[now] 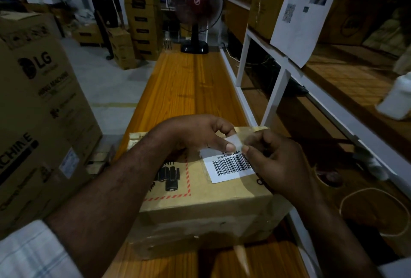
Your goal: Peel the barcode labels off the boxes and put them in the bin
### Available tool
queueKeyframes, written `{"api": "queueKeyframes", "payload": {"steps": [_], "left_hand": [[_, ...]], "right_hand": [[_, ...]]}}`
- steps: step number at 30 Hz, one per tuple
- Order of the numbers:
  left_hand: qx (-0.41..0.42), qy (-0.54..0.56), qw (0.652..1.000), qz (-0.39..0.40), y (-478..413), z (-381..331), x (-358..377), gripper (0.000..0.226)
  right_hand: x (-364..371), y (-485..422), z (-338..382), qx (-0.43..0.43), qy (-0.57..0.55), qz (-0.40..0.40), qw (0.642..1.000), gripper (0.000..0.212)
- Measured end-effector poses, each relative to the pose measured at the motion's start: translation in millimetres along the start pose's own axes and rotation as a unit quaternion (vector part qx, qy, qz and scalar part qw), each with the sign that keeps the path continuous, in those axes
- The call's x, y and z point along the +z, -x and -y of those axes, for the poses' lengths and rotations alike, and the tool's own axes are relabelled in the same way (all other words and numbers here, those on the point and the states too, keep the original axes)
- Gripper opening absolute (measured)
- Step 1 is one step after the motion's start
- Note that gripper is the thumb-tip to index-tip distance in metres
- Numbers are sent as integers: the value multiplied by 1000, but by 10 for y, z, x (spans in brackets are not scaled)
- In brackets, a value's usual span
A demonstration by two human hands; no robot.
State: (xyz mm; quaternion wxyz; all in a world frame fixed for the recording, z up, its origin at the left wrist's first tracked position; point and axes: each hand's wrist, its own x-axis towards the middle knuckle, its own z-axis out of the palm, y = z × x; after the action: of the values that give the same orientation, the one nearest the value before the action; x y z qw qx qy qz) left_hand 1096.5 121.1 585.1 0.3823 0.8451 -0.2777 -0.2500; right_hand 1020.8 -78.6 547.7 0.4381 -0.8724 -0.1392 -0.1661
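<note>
A brown cardboard box lies on the wooden table right in front of me. A white barcode label is stuck on its top, and the label's far edge is lifted and folded back. My left hand rests on the box and pinches the lifted flap between thumb and fingers. My right hand pinches the same flap from the right, its fingers curled. No bin is in view.
A large LG carton stands at my left. White metal shelving with boxes and a hanging paper sheet runs along the right. A standing fan is at the table's far end. A person stands among stacked cartons behind.
</note>
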Motion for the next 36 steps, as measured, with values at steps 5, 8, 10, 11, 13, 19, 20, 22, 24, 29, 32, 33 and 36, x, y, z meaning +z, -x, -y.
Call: {"api": "queueKeyframes", "payload": {"steps": [5,8,10,11,13,19,20,22,24,29,32,33,36], "left_hand": [[3,-30,1000,-6,-1,-11,-1,13],[12,-40,999,-21,13,-7,2,7],[27,-29,999,-27,36,0,8,9],[35,-27,999,-29,45,5,6,9],[54,-18,998,-30,60,15,-4,11],[54,-11,998,-34,90,86,-34,35],[47,-21,998,-34,94,86,-40,34],[35,-35,998,-33,103,77,-48,25],[34,-53,998,-27,108,69,-52,13],[64,-45,996,-33,113,115,-54,16],[69,-17,997,-38,156,111,-29,18],[69,-12,997,-41,168,104,-22,18],[63,-5,997,-51,207,61,-3,8]], "right_hand": [[1,-64,-17,-3,66,37,997,16],[4,-88,-65,-24,95,45,994,25],[-3,-94,-67,-38,94,52,994,26],[-4,-92,-64,-43,92,54,993,26],[-3,-86,-58,-51,82,48,994,22],[7,-56,-34,-55,52,25,997,33],[8,-45,-25,-54,54,22,997,34],[12,-33,-18,-54,55,22,997,36],[13,-25,-11,-56,53,26,997,37],[14,14,25,-40,26,16,999,33],[12,43,72,-21,18,16,999,26],[9,50,87,-13,18,14,1000,19],[-4,50,125,8,16,19,1000,6]]}}
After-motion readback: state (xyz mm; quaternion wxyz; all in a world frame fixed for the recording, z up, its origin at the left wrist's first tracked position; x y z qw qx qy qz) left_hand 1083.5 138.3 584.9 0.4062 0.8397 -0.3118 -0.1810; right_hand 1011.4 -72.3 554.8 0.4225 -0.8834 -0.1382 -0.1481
